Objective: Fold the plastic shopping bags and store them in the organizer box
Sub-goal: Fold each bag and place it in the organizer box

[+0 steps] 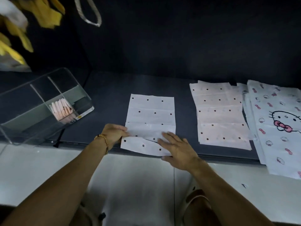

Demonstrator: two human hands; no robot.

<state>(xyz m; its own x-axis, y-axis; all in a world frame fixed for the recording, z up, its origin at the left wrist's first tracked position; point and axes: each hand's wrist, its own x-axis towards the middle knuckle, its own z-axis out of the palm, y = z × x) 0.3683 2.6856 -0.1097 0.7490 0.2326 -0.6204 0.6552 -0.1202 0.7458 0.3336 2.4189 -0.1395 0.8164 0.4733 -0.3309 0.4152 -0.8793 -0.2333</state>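
Nearest the camera, both forearms reached over pale floor tiles to the front edge of the dark bench [114, 98]. The left hand [114, 133], a bead bracelet [104, 141] on its wrist, pinched the left edge of the dotted bag [151, 111] at a crease, fingers curled onto the film. The right hand [177, 149] lay flat and spread on the bag's near right corner, pressing it down rather than gripping. The bag lay lengthwise away from the person, already narrowed to a strip, its near end hanging slightly over the bench edge and lifting a little.

The film looked thin, light and slippery, likely to spring open or slide unless one hand pinned it; it would best be taken at the corners or along a crease, and smoothed flat before each fold.

To the right lay a stack [219, 115] of more dotted bags, and beside it, overlapping, cat-print bags [276, 128]. Farther left stood the clear box [42, 101], divided into compartments, one holding a few folded pink packets [61, 110]. Beyond, yellow blurred shapes hung at top left; what they were could not be told.
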